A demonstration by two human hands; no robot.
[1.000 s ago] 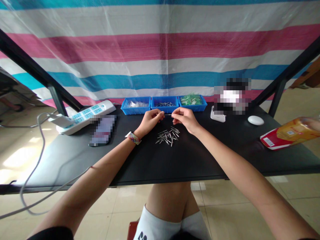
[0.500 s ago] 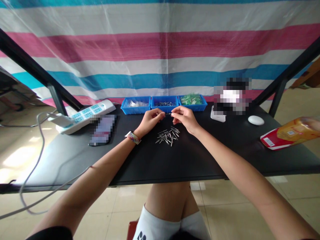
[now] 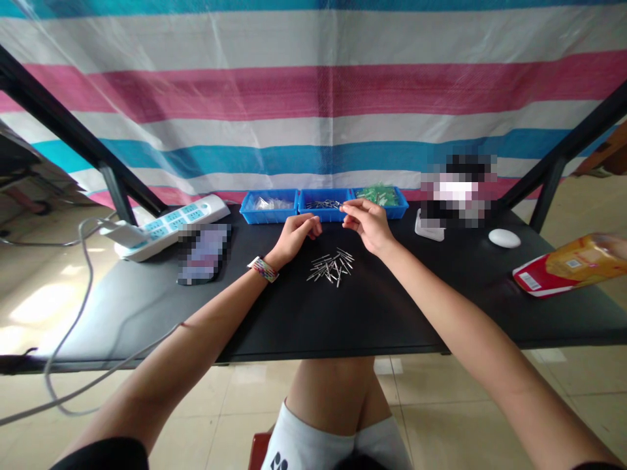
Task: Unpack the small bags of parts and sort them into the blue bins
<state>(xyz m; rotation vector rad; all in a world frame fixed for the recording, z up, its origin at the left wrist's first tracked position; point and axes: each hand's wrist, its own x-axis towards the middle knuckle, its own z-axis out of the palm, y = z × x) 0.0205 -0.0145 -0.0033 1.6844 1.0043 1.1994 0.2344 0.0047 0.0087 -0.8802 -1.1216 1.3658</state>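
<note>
My left hand (image 3: 295,236) rests just in front of the blue bins, its fingers curled and thumb pressed against them; anything inside the curl is hidden. To the right, my right hand (image 3: 368,225) is raised at the front edge of the middle blue bin (image 3: 318,214), with thumb and forefinger pinched together. What the pinch holds is too small to make out. That bin contains thin metal pieces (image 3: 326,204). Below and between both hands, a loose pile of slim silvery metal pins (image 3: 332,266) lies on the black table.
The left blue bin (image 3: 269,216) holds clear plastic pieces; the right one (image 3: 398,213) holds green pieces. A power strip (image 3: 169,225) and phone (image 3: 206,254) lie left. A white case (image 3: 430,228), white oval object (image 3: 504,239) and yellow-red package (image 3: 563,267) are right.
My hands were together on a thin metal piece. My right hand has moved up and right, away from my left, towards the middle bin. The left stays nearly in place.
</note>
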